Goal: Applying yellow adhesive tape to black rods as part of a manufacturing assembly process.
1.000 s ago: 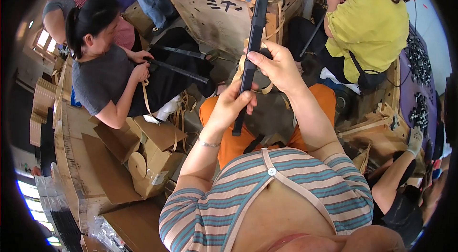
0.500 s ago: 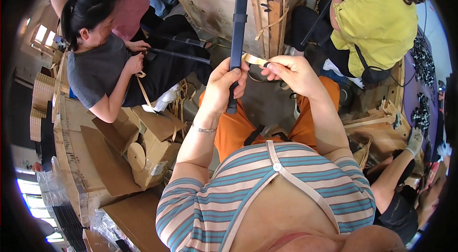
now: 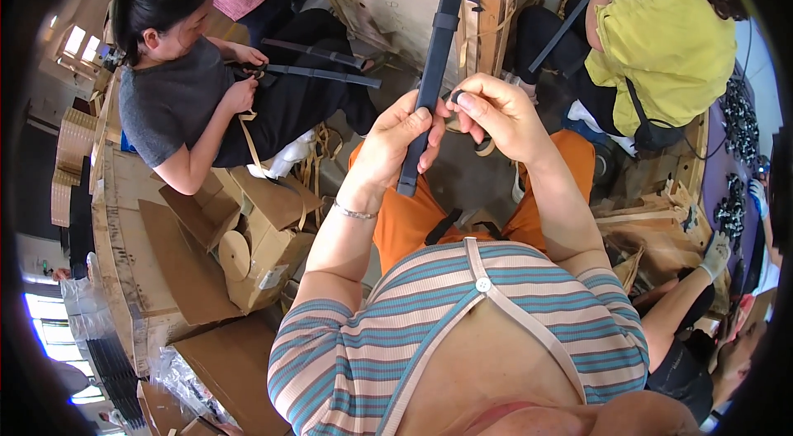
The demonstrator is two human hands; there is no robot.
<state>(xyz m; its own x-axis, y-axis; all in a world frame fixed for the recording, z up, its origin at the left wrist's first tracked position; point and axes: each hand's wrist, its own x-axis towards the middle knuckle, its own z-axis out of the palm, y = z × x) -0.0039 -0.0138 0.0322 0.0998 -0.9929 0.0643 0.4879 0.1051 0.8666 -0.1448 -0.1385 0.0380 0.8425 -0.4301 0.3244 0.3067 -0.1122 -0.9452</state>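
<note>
My left hand (image 3: 402, 135) is wrapped round the lower part of a long black bar (image 3: 447, 21), which tilts up and slightly to the right. Darker bands cross the bar at intervals. Just right of it, my right hand (image 3: 505, 116) pinches a short black strip (image 3: 457, 96) between thumb and fingertips, close beside the bar. A curled end with a tan underside shows below those fingers. Whether the strip touches the bar, I cannot tell.
A wooden crate (image 3: 388, 2) stands ahead. At left, a person in grey (image 3: 173, 114) handles a similar bar; a person in yellow (image 3: 665, 48) sits at right. Open cardboard boxes (image 3: 186, 271) lie at lower left. A gloved hand (image 3: 716, 256) rests by the right-hand crate.
The bar's top has swung to the right, my left hand moving slightly with it. The tan strip stretched between my hands is now curled in my right hand, its black part by the thumb.
</note>
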